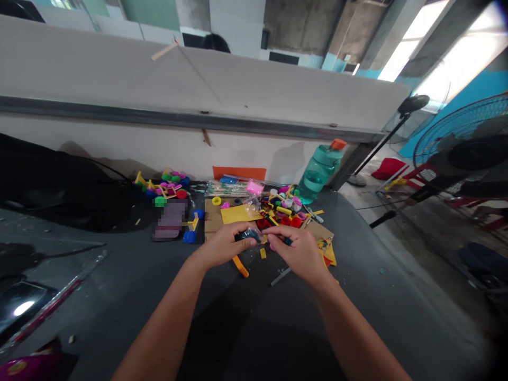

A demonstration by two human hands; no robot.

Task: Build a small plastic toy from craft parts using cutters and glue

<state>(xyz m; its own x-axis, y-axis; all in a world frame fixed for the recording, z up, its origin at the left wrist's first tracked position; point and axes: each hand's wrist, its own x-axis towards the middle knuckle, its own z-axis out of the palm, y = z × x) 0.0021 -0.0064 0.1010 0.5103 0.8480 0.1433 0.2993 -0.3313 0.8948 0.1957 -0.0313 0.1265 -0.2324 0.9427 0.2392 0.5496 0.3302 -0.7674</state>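
My left hand [224,246] is closed round a dark, shiny, rounded thing [248,234] with a clear, film-like edge; its kind is unclear. Close by on the right, my right hand [299,248] pinches at the end of that thing. What lies between those fingertips is too small to make out. Bits of pink and dark teal show under the right fingers. Below the hands lie an orange strip or handle [240,266], a small yellow piece [262,253] and a grey stick [281,276]. A yellow sheet [240,213] lies just behind, on brown cardboard [212,225].
Colourful plastic caps and sticks [288,206] are heaped behind my right hand. A teal water bottle [319,172] stands at the back right. Left are a pixelated flat object [170,221] and a blue-wheeled yellow frame [192,226]. A fan [468,151] stands beyond the table.
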